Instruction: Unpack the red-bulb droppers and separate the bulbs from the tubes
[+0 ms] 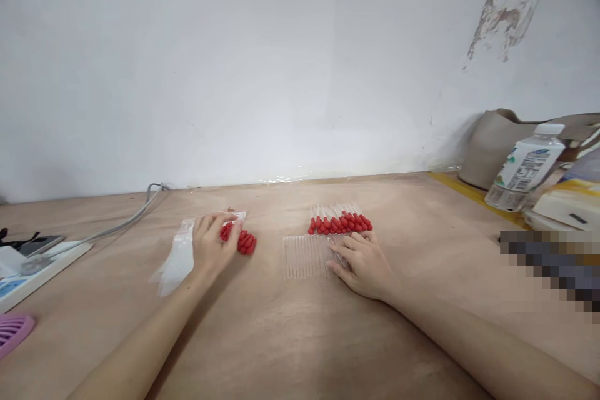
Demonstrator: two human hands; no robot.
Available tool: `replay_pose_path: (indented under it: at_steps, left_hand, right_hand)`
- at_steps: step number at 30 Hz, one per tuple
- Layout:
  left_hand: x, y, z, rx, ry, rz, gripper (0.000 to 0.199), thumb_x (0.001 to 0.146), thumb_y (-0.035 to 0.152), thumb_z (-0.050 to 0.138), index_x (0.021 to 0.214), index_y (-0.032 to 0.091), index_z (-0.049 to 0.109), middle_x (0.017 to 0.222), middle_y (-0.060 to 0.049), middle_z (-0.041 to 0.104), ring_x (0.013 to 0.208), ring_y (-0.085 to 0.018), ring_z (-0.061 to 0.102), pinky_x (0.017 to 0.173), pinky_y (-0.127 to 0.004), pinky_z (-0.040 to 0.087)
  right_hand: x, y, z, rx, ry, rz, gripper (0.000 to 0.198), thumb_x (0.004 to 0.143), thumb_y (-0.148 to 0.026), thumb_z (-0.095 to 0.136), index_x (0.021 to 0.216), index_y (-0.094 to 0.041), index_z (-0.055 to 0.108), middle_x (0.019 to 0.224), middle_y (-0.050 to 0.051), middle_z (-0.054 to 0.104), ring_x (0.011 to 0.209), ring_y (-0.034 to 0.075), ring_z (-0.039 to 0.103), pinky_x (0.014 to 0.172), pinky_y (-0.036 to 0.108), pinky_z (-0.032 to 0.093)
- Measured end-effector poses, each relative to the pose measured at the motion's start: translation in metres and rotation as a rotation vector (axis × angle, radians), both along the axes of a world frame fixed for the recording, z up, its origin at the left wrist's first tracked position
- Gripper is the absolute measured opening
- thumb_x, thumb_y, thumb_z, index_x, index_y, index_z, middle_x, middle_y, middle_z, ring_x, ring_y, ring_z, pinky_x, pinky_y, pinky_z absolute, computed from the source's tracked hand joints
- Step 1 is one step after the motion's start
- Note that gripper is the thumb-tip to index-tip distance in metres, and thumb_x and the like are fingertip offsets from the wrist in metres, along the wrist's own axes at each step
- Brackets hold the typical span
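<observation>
My left hand (213,244) is curled over a small pile of red rubber bulbs (246,242), with some bulbs between its fingers and thumb. Under and beside that hand lie clear plastic bags (175,262). My right hand (364,264) rests at the right end of a row of thin clear tubes (304,256). Its fingertips touch the tubes, and thumb and forefinger are apart. Just beyond this row lies a group of droppers (340,219), clear tubes with red bulbs on the ends nearer me. Some tubes are hidden beneath my right hand.
At the right stand a plastic bottle (527,165), a beige bag (487,147) and a tissue pack (569,209). A power strip (47,272) with a grey cable (126,222) lies left, near a pink slatted object (16,332). A white wall (234,75) backs the table.
</observation>
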State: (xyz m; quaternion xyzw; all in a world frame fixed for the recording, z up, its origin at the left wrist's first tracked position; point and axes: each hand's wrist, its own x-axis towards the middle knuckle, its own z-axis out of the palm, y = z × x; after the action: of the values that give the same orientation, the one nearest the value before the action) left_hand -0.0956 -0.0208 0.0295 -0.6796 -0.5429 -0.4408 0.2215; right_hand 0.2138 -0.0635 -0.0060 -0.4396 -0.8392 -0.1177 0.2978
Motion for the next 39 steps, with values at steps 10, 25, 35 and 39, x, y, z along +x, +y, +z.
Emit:
replay_pose_path:
  at_steps: [10, 25, 35, 39]
  left_hand:
    - [0.071, -0.023, -0.012, -0.239, 0.030, -0.337, 0.011, 0.078, 0.027, 0.052, 0.076, 0.021, 0.061, 0.098, -0.006, 0.052, 0.089, -0.020, 0.050, 0.081, -0.036, 0.041]
    - [0.144, -0.028, -0.025, -0.566, 0.443, -0.701, 0.053, 0.082, 0.052, 0.041, 0.128, 0.025, 0.039, 0.136, -0.009, 0.036, 0.126, -0.025, 0.031, 0.104, -0.050, 0.019]
    - [0.126, -0.019, -0.024, -0.628, 0.467, -0.765, 0.056, 0.083, 0.052, 0.040, 0.129, 0.021, 0.037, 0.137, -0.010, 0.034, 0.128, -0.022, 0.027, 0.106, -0.045, 0.018]
    - [0.127, -0.023, -0.025, -0.588, 0.423, -0.709, 0.054, 0.082, 0.052, 0.042, 0.127, 0.022, 0.040, 0.134, -0.010, 0.038, 0.126, -0.023, 0.030, 0.105, -0.046, 0.019]
  right_hand:
    - [0.013, 0.006, -0.004, -0.064, 0.204, -0.085, 0.027, 0.080, -0.045, 0.050, 0.092, -0.025, 0.064, 0.072, 0.001, 0.060, 0.071, 0.015, 0.052, 0.075, 0.033, 0.026]
    - [0.033, 0.011, -0.009, -0.022, 0.217, -0.106, 0.017, 0.080, -0.026, 0.050, 0.075, -0.024, 0.067, 0.062, -0.001, 0.059, 0.065, 0.012, 0.052, 0.071, 0.031, 0.025]
    - [0.043, 0.016, -0.009, -0.063, 0.236, -0.155, 0.023, 0.083, -0.030, 0.047, 0.073, -0.024, 0.066, 0.067, -0.001, 0.064, 0.066, 0.014, 0.054, 0.071, 0.032, 0.026]
    - [0.048, 0.020, -0.010, -0.059, 0.259, -0.183, 0.023, 0.083, -0.032, 0.047, 0.073, -0.025, 0.067, 0.069, -0.001, 0.064, 0.068, 0.015, 0.054, 0.070, 0.032, 0.027]
